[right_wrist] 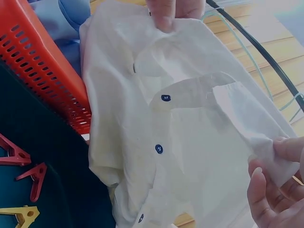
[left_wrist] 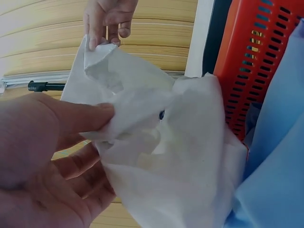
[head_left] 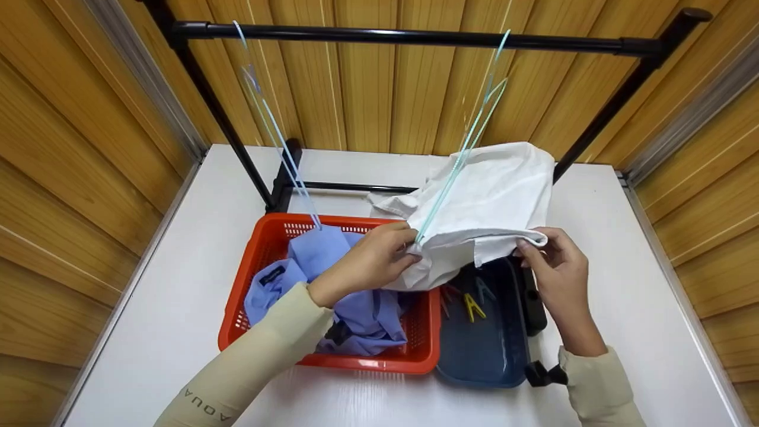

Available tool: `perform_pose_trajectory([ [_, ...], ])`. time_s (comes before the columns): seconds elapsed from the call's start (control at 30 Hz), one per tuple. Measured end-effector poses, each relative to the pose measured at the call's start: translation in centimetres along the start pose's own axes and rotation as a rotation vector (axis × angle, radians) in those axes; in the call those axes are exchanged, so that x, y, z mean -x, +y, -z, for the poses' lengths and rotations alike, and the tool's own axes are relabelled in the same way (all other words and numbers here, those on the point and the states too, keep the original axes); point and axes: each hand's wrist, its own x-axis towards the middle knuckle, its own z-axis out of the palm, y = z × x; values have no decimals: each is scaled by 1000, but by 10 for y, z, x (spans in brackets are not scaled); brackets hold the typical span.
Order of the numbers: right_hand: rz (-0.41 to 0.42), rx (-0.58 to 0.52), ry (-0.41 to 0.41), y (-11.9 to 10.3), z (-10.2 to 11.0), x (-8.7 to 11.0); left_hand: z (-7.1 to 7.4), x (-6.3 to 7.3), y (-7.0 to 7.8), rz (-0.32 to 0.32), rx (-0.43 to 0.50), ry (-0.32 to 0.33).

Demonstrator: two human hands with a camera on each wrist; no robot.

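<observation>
A white shirt with dark buttons is stretched between the two hands, above a red basket and a dark blue bin. My left hand pinches one side of its collar band between thumb and fingers, beside the lower end of a pale green cord. At the other side, my right hand pinches the folded collar flap. The shirt's body hangs below and behind the collar, overlapping the basket's right rim in the head view.
Blue clothing lies in the basket, and a light blue cord reaches down to it. Both cords loop over a black rail. The bin holds several clothespins, one a yellow clothespin. Wood-patterned panels stand behind.
</observation>
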Motion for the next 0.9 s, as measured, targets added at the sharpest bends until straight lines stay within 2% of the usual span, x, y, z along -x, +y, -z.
perform_pose_trajectory([
  [0.13, 9, 101, -16, -2, -1, 3, -1, 0, 2, -16, 25, 104],
  [0.3, -44, 151, -7, -6, -8, 9, -4, -1, 4, -31, 30, 216],
  [0.4, -60, 155, -8, -9, -13, 12, -6, -2, 7, -15, 31, 252],
  [0.67, -39, 157, -40, -16, -27, 20, -11, -1, 13, 67, 84, 333],
  [0.9, -82, 114, -78, -22, -42, 27, -20, -2, 21, 79, 97, 432],
])
